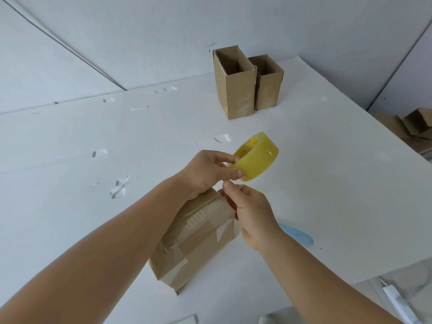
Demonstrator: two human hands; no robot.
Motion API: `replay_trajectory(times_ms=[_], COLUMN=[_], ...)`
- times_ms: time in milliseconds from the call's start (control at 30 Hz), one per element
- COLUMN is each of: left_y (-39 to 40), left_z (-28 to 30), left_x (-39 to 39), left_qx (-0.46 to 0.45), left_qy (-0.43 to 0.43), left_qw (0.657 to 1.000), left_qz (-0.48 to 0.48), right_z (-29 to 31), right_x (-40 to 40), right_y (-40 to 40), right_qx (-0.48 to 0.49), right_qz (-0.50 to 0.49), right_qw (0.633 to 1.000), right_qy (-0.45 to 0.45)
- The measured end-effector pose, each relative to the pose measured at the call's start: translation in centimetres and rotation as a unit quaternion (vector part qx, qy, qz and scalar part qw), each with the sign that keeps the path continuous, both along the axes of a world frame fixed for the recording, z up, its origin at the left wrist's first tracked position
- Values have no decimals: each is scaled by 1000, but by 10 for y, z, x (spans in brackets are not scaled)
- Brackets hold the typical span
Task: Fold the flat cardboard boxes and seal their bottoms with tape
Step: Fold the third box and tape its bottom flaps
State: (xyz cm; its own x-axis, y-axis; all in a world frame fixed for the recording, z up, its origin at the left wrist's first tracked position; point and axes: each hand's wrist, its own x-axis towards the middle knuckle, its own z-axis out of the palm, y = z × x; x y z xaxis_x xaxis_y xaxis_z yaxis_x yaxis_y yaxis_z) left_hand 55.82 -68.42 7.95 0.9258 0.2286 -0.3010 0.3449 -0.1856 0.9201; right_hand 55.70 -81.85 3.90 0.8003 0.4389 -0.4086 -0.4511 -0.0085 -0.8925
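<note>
Left hand (208, 170): gripping the yellow tape roll (256, 157) above the surface (327, 183), thumb lying across the roll's outer face, other fingers (225, 157) curling at its near rim. The roll is tilting, its printed core facing up and left.

Right hand (252, 211): sitting just below the roll, thumb and forefinger pinching together at a point touching or just beside the roll's lower edge; whether a tape end is lying between them cannot be told. Remaining fingers are curling loosely.

Cardboard box (196, 242): lying on the surface beneath both forearms, its closed side facing up, strips of clear tape crossing the flaps and running down one side.

Two open boxes (247, 83): standing upright at the far end of the surface, touching side by side, openings facing up, near the white wall.

Blue object (298, 235): lying flat on the surface just right of the right wrist, partly hidden by it.

Scraps of clear tape (119, 188): sticking to the surface at the left, well apart from one another.

Loose cardboard pieces (411, 127): piling beyond the surface's right edge.
</note>
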Motion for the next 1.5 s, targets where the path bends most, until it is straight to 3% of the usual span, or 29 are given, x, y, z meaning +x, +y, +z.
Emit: replay_trajectory(times_ms=[133, 400, 567, 700, 900, 1167, 1333, 1500], left_y=[-3, -10, -12, -4, -1, 11, 10, 12], left_z=[0, 0, 2, 5, 5, 32, 22, 15], left_x=[0, -4, -7, -4, -12, -49, -100, -105], left_qx=[14, 0, -10, -83, -84, -21, 66, 69], left_qy=[0, -22, -53, -100, -111, -172, -153, -153], left_qw=[1000, 999, 996, 982, 978, 955, 953, 945], left_qz=[-1, 37, 70, 138, 154, 241, 254, 281], right_z=[-2, -5, -6, -8, -3, -13, -19, -22], right_x=[-5, -9, -9, -13, -12, -16, -20, -25], right_y=[9, 17, 17, 12, 14, 8, 8, 13], right_qx=[47, 59, 67, 89, 55, 15, -20, -36], right_qz=[-60, -122, -129, -116, -110, -87, -39, 7], right_qw=[996, 990, 989, 987, 991, 995, 999, 999], right_qy=[56, 39, 23, 72, 60, 51, 32, 27])
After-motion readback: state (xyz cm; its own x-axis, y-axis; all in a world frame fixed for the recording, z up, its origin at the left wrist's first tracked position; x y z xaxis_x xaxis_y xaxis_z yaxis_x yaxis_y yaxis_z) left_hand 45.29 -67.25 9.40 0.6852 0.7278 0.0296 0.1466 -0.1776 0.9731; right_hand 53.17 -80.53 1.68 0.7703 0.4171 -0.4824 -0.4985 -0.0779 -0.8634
